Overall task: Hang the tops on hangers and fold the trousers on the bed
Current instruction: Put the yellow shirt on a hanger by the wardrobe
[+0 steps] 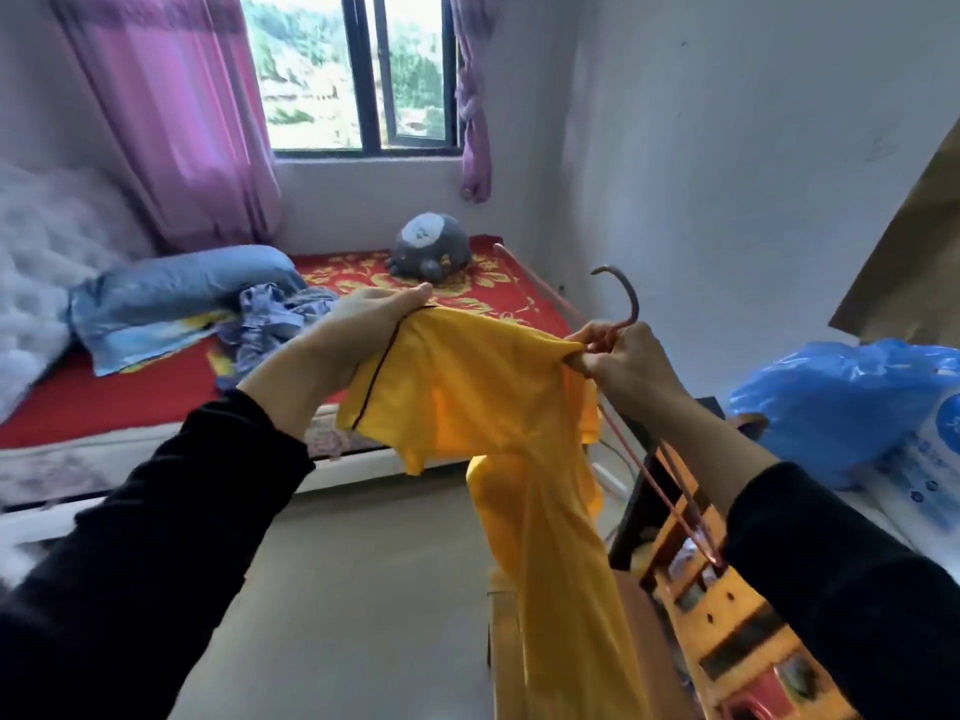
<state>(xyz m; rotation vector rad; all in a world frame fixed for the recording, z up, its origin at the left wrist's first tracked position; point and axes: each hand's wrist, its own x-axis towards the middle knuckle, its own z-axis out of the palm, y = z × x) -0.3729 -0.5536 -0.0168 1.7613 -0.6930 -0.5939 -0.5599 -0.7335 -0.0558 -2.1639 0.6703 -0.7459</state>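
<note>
Item: yellow top [493, 407], black piping at one seam, held in the air in front of the bed [130, 402], stretched between both hands, its body trailing down towards the floor. Left hand [363, 324]: at the piped shoulder edge, fingers lying fairly straight along the cloth, thumb hidden, apparently pinching the fabric taut. Right hand [623, 366]: fingers curled tight, clasping the neck of a thin pink hanger [632, 304] just under its hook, together with a bunched fold of the top. Hanger arms: one points up and away over the bed, the other slants down past the right sleeve. Both look to lie outside the garment, so threading seems not yet done. On the bed: crumpled blue-grey garment [275, 319], untouched, beside a blue pillow [182, 288]; grey plush toy [431, 246] at the far end. Hazards, as judged: one hand managing both hanger and cloth may lose either, and the slippery-looking fabric could slide off the thin arms if only one shoulder is seated; pulling hard at the bunched neck risks stretching it; the hanger's lower end sits close to the orange shelving [737, 631] — a snag there, or on the trailing hem, could drag the top free.
</note>
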